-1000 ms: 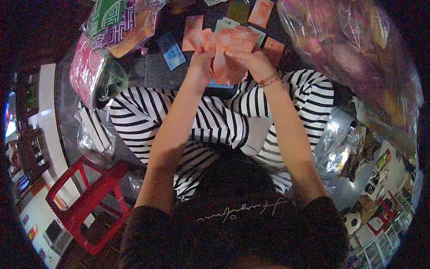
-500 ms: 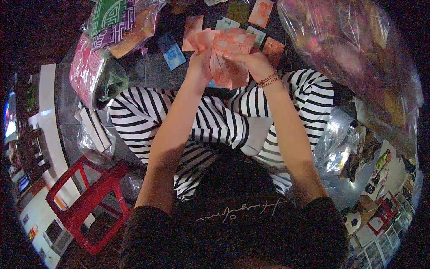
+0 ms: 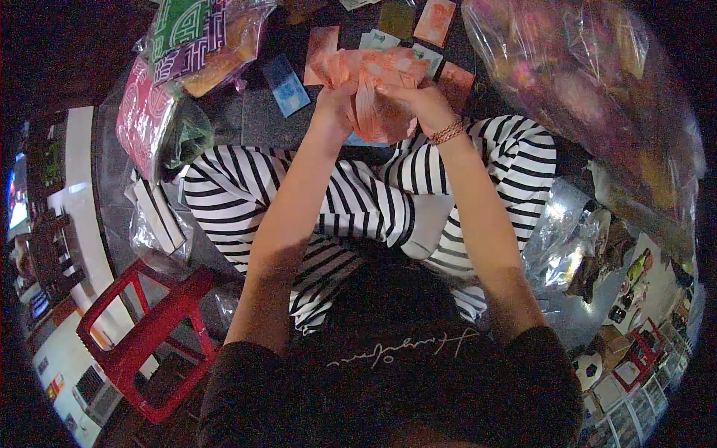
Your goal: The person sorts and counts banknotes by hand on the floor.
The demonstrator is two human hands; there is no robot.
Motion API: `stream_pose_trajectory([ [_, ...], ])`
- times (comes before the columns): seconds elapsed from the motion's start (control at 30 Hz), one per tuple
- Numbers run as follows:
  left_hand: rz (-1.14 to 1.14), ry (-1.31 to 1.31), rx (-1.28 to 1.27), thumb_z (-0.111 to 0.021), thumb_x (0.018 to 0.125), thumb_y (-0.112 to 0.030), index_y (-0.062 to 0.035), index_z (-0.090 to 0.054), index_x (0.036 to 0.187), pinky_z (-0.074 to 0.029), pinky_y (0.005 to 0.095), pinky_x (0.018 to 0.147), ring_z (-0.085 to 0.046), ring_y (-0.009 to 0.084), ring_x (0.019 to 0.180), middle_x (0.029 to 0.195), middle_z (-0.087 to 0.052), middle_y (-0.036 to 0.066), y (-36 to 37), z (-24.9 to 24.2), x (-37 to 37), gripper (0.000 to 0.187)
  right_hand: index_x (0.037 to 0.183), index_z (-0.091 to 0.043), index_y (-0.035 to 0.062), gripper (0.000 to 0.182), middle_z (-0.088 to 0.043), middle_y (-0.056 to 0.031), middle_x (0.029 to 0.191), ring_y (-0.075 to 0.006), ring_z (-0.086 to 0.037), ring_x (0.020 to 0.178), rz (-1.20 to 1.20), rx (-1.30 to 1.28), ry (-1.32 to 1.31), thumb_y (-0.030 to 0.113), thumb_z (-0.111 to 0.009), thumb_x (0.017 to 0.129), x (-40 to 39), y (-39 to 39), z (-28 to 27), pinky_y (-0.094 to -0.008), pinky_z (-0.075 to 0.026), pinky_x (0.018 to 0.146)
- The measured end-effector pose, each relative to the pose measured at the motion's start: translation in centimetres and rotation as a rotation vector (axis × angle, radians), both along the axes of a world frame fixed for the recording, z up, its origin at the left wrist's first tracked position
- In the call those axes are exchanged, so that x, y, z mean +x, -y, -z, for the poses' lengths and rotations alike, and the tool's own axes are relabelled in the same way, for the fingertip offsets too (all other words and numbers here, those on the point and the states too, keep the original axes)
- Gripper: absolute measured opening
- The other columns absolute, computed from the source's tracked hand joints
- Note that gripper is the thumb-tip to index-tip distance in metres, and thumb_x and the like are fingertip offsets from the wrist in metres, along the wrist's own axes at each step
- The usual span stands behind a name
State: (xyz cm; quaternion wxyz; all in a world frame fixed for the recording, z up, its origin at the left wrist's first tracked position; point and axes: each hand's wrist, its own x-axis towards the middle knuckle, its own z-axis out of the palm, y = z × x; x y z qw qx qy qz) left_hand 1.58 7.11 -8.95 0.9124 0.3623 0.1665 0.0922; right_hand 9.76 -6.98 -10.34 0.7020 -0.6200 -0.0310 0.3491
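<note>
A thick fanned bundle of reddish banknotes [image 3: 385, 97] is held between both hands above the crossed legs. My left hand [image 3: 336, 104] grips its left side, fingers mostly hidden behind the notes. On the right side, my right hand [image 3: 426, 104] has its thumb across the front of the bundle. Around the hands on the dark floor lie a blue note [image 3: 286, 85], a red note [image 3: 322, 48], another red note [image 3: 435, 22], a greenish note [image 3: 379, 39] and a red note [image 3: 456, 84] near my right hand. Part of a blue item [image 3: 362, 140] shows below the bundle.
Plastic-wrapped patterned packs [image 3: 146, 112] lie at the upper left, beside a red plastic stool [image 3: 164, 328]. A large clear plastic bag [image 3: 582, 89] with pinkish contents fills the upper right. Striped trousers [image 3: 358, 198] cover the crossed legs. A football [image 3: 588, 369] is at the lower right.
The held notes have shifted and bunched between the hands, and their lower edge has risen slightly. Both hands stay in nearly the same place.
</note>
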Motion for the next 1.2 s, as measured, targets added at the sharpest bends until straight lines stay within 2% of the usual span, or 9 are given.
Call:
stream_pose_trajectory([
  [0.23, 0.016, -0.093, -0.069, -0.054, 0.088, -0.024, -0.0033, -0.047, 0.114, -0.047, 0.0356, 0.082, -0.056, 0.0201, 0.097, 0.107, -0.056, 0.007, 0.0, -0.4, 0.9, 0.034, 0.111, -0.055, 0.0010, 0.047, -0.058, -0.0056, 0.110, -0.0153, -0.054, 0.099, -0.032, -0.027, 0.053, 0.013, -0.073, 0.069, -0.1, 0.2, -1.5, -0.0280, -0.041, 0.087],
  [0.4, -0.004, -0.038, -0.009, -0.054, 0.088, -0.024, -0.0059, -0.046, 0.115, -0.048, 0.0353, 0.081, -0.056, 0.0213, 0.098, 0.108, -0.055, 0.006, 0.0, -0.9, 0.2, 0.034, 0.110, -0.055, -0.0003, 0.051, -0.059, -0.0050, 0.106, -0.0175, -0.056, 0.094, -0.004, -0.168, 0.065, 0.024, -0.073, 0.069, 0.2, 0.2, -1.0, -0.0350, -0.050, 0.061],
  [0.63, -0.088, 0.031, 0.043, -0.054, 0.086, -0.016, -0.0040, -0.050, 0.109, -0.047, 0.0327, 0.080, -0.057, 0.0191, 0.095, 0.104, -0.056, 0.006, -0.1, -0.7, 0.2, 0.026, 0.110, -0.054, -0.0009, 0.051, -0.059, -0.0056, 0.106, -0.0169, -0.056, 0.095, -0.115, -0.292, 0.011, 0.019, -0.074, 0.068, 0.5, 0.7, -1.7, -0.0303, -0.048, 0.075],
  [0.7, -0.098, 0.046, 0.026, -0.055, 0.086, -0.016, -0.0035, -0.050, 0.109, -0.047, 0.0329, 0.080, -0.056, 0.0194, 0.095, 0.104, -0.056, 0.006, 0.2, -1.6, 0.4, 0.027, 0.110, -0.055, -0.0007, 0.049, -0.059, -0.0059, 0.106, -0.0157, -0.056, 0.096, -0.072, -0.099, 0.088, 0.014, -0.074, 0.067, 0.6, 0.3, 0.7, -0.0271, -0.044, 0.084],
  [0.93, -0.077, -0.024, -0.020, -0.053, 0.086, -0.013, -0.0015, -0.049, 0.111, -0.048, 0.0349, 0.080, -0.057, 0.0211, 0.096, 0.107, -0.056, 0.007, -0.1, -1.1, 0.3, 0.027, 0.109, -0.055, -0.0005, 0.045, -0.059, -0.0052, 0.108, -0.0142, -0.055, 0.099, -0.039, -0.075, 0.008, 0.010, -0.073, 0.069, 0.6, 0.4, 1.5, -0.0278, -0.042, 0.087],
  [1.0, -0.071, -0.091, 0.042, -0.052, 0.087, -0.015, -0.0013, -0.049, 0.110, -0.048, 0.0349, 0.080, -0.057, 0.0211, 0.096, 0.107, -0.056, 0.008, 0.0, -1.5, 0.4, 0.027, 0.099, -0.060, -0.0054, 0.060, -0.062, -0.0103, 0.097, -0.0187, -0.058, 0.089, -0.007, -0.019, 0.144, 0.036, -0.078, 0.061, 0.1, 0.4, 1.0, -0.0286, -0.046, 0.077],
  [1.03, -0.054, -0.087, 0.036, -0.053, 0.087, -0.016, -0.0010, -0.049, 0.110, -0.048, 0.0346, 0.080, -0.057, 0.0208, 0.095, 0.106, -0.056, 0.008, 0.1, -1.7, 0.5, 0.027, 0.099, -0.060, -0.0054, 0.060, -0.062, -0.0103, 0.097, -0.0187, -0.058, 0.089, -0.006, -0.021, 0.144, 0.036, -0.078, 0.061, 0.1, 0.4, 0.9, -0.0286, -0.046, 0.077],
  [1.13, -0.044, -0.040, -0.035, -0.053, 0.087, -0.022, -0.0018, -0.049, 0.111, -0.049, 0.0334, 0.078, -0.058, 0.0207, 0.093, 0.105, -0.057, 0.008, 0.3, -1.8, 0.6, 0.031, 0.099, -0.060, -0.0042, 0.056, -0.062, -0.0086, 0.096, -0.0165, -0.058, 0.088, -0.007, 0.024, 0.128, 0.034, -0.078, 0.062, 0.1, 0.3, 0.2, -0.0274, -0.046, 0.076],
  [1.2, -0.049, 0.005, -0.100, -0.053, 0.087, -0.026, -0.0029, -0.049, 0.112, -0.049, 0.0325, 0.077, -0.058, 0.0207, 0.093, 0.104, -0.057, 0.008, -0.2, -0.6, 0.7, 0.034, 0.111, -0.055, 0.0006, 0.039, -0.059, -0.0062, 0.109, -0.0146, -0.056, 0.100, -0.047, 0.046, 0.037, 0.007, -0.067, 0.074, -0.1, 0.4, -1.9, -0.0272, -0.043, 0.086],
])
